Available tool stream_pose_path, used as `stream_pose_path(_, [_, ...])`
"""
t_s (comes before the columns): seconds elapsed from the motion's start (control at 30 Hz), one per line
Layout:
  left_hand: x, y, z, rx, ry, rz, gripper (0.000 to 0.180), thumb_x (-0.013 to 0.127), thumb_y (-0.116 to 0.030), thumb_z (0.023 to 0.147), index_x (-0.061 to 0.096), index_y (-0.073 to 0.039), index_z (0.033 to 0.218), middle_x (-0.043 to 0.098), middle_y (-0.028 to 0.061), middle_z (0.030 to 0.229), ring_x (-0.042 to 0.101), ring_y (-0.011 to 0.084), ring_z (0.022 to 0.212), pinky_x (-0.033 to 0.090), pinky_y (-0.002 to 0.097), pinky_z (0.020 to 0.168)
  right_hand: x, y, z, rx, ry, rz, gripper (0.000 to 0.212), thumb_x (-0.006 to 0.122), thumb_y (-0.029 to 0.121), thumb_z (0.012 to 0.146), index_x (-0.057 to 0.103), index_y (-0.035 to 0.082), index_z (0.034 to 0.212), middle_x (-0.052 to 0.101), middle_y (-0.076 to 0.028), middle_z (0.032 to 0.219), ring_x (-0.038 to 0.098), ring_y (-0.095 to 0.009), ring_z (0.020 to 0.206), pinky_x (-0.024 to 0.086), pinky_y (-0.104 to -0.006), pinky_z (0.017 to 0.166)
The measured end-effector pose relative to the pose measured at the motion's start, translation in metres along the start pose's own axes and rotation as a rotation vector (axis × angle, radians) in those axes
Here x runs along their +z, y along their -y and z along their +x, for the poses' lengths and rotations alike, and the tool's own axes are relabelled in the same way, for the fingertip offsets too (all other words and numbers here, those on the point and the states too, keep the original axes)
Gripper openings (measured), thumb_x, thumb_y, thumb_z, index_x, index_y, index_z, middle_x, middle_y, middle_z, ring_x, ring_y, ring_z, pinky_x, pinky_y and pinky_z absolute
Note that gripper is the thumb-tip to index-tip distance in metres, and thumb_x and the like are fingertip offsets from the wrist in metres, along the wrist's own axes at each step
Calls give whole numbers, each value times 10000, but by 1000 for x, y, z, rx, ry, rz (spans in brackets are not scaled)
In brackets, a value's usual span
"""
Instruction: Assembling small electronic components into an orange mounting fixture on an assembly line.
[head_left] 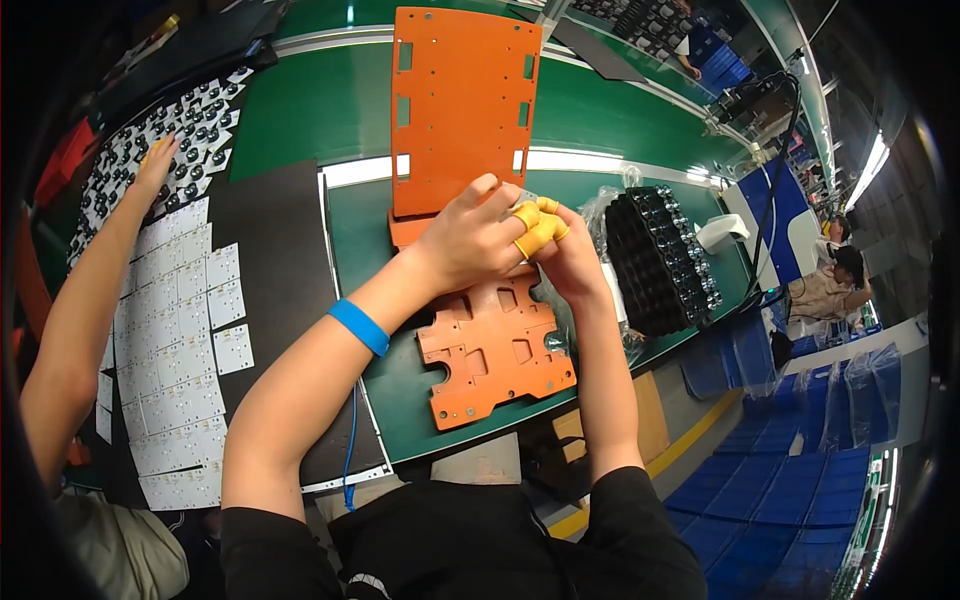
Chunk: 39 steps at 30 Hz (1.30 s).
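My left hand (465,238) and my right hand (573,262) meet above an orange fixture, fingers closed together in a pinch. Yellow finger cots (541,236) cover several fingertips. Between the fingers shows a sliver of a small pale piece (527,199); the hands hide the rest, so its kind cannot be made out. Below them lies the fixture's orange base plate (497,350), with cut-out slots and round notches. Behind my hands its orange lid (466,110) stands raised, with rectangular openings along both sides. A blue wrist strap (358,327) circles my left forearm.
White circuit boards (165,360) lie in rows on a black mat (275,300) at left. Beyond them, a co-worker's hand (157,168) reaches over boards with black lens parts (200,130). To the right stand a black tray of shiny lens-like parts (655,260) and a white device (722,232).
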<state>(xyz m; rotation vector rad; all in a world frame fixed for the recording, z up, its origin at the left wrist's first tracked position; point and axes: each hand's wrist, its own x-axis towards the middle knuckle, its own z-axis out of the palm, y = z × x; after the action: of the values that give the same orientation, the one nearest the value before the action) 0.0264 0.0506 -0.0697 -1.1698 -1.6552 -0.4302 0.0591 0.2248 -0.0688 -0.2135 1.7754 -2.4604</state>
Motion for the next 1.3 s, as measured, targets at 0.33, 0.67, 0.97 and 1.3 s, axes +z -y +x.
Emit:
stream_pose_path(0.33, [-2,-4,-3,100,78,61,175,573,-169,797,633,-167,961,561,-35,842,523,142,911,374,344,916,-5,-12,5,-21,-49,73,303,489,4,864,468,-11,1166,593,-98,1020,624,-159,889,523,-262,784])
stream_pose_path(0.67, [-3,6,-5,-24,93,-10,205,568,-169,788,666,-111,959,601,-20,835,537,158,921,343,354,933,-21,-18,8,-185,-234,-124,253,580,62,868,544,12,1114,509,15,805,459,-52,593,365,-184,518])
stream_pose_path(0.97, [-2,19,-15,-108,114,95,177,595,-183,768,679,-112,907,616,-11,781,539,173,945,329,396,961,-2,-5,-68,-69,-461,-518,314,566,-16,807,532,2,1119,471,53,721,429,-29,607,335,-178,534])
stream_pose_path(1.3, [-3,21,-19,-130,164,48,153,621,-121,704,646,-103,854,606,1,740,540,195,938,337,396,965,-3,7,-66,232,-246,-620,377,593,11,812,493,-32,1172,496,31,733,461,-52,635,364,-168,593])
